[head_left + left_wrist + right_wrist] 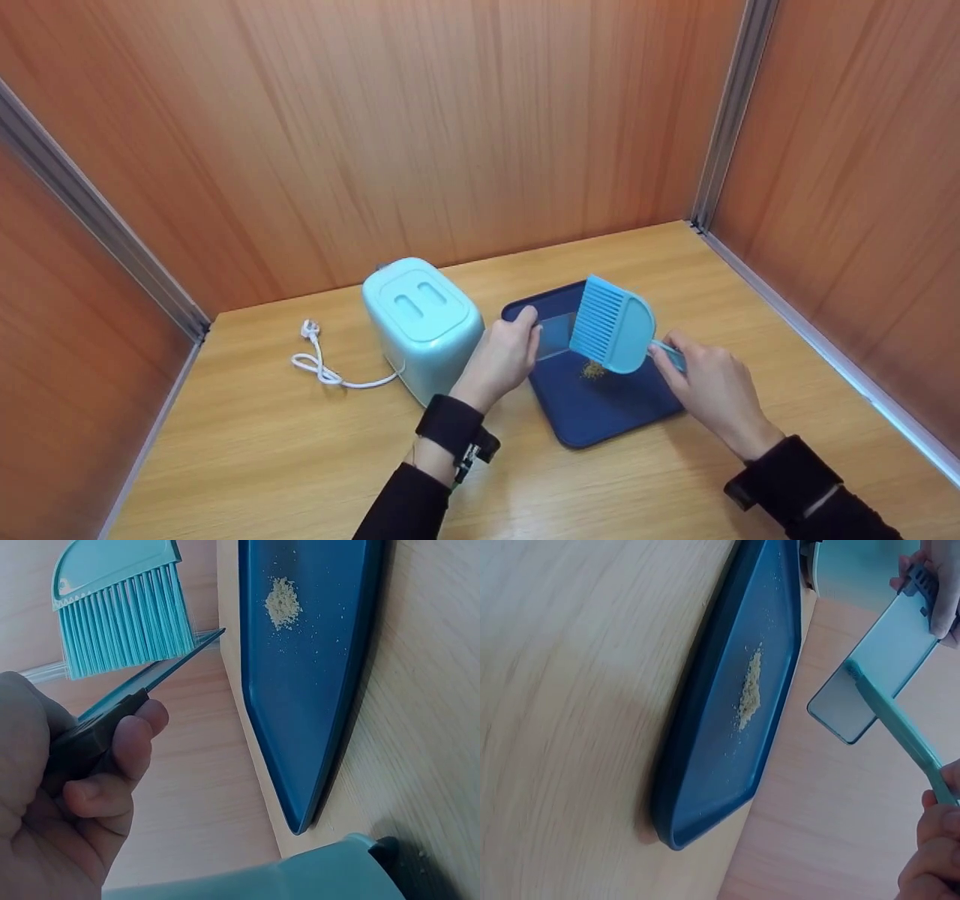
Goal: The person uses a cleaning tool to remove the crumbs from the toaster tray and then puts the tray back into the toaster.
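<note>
My left hand (501, 354) grips the dark end of a flat, shiny crumb tray (904, 652), held tilted above a dark blue tray (600, 416). In my right hand (716, 382) is the handle of a turquoise hand brush (630, 337). The bristles appear to touch the crumb tray's face in the right wrist view. Below them, a small heap of pale crumbs (283, 604) lies on the blue tray, with finer specks scattered around it. Just left of my left hand stands a light turquoise toaster (427, 322), its slotted top facing up.
A white power cord (360, 385) leaves the toaster and lies looped on the wooden table (300, 450), its plug (310, 328) at the left. Wood-look panels (480, 135) enclose the back and both sides. A few specks lie on the table beside the toaster.
</note>
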A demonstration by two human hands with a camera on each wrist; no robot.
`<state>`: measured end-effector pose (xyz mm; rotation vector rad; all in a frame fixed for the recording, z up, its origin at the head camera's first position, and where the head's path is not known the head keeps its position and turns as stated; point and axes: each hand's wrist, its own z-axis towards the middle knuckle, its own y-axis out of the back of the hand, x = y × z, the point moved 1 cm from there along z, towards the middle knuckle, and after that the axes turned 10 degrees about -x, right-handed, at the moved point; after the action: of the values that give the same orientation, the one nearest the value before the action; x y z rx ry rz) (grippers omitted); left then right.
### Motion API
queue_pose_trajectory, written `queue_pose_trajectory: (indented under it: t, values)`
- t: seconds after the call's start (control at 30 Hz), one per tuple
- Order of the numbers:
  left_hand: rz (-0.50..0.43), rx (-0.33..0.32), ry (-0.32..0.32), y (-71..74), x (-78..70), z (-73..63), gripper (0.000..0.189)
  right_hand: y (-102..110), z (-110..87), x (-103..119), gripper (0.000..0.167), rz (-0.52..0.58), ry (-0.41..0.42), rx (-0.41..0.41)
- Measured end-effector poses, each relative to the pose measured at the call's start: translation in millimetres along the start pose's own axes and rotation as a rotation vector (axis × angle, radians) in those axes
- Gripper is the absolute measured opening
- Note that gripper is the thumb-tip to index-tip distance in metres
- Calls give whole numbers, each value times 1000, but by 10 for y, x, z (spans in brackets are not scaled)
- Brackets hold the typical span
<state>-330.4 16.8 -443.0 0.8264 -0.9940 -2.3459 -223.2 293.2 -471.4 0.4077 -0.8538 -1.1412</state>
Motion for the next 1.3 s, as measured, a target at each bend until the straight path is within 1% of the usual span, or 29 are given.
queue_pose_trajectory:
  t: [0.13, 0.3, 0.37, 0.53, 0.63, 0.73, 0.87, 1.07, 1.13, 1.3]
  values:
    - [-16, -1, 16, 4, 16, -5, 13, -28, -9, 1, 21, -32, 18, 12]
    - [6, -20, -2, -5, 23, -20, 15, -37, -21, -74, 22, -96, 26, -1]
    - [7, -16, -3, -13, 19, -25, 16, -31, -25, -112, 22, -116, 17, 4]
    - [-10, 16, 22, -27, 10, -26, 16, -11, -10, -166, 25, -152, -12, 36]
    - [-1, 20, 21, -30, 13, -20, 15, -1, -5, -183, 25, -154, -8, 27]
    - [15, 14, 6, -31, 19, -20, 14, 7, -8, -184, 24, -143, 7, -1]
    - [28, 6, -6, -37, 29, -25, 13, 15, -8, -140, 22, -118, 18, -25]
    - [3, 14, 8, -38, 30, -30, 14, -10, -6, -27, 21, -76, 24, 1]
    - [2, 10, 1, -31, 31, -32, 14, -25, -7, -1, 22, -83, 35, 0]
    - [12, -12, -21, -9, 35, -44, 15, -51, -19, -10, 20, -121, 77, -46]
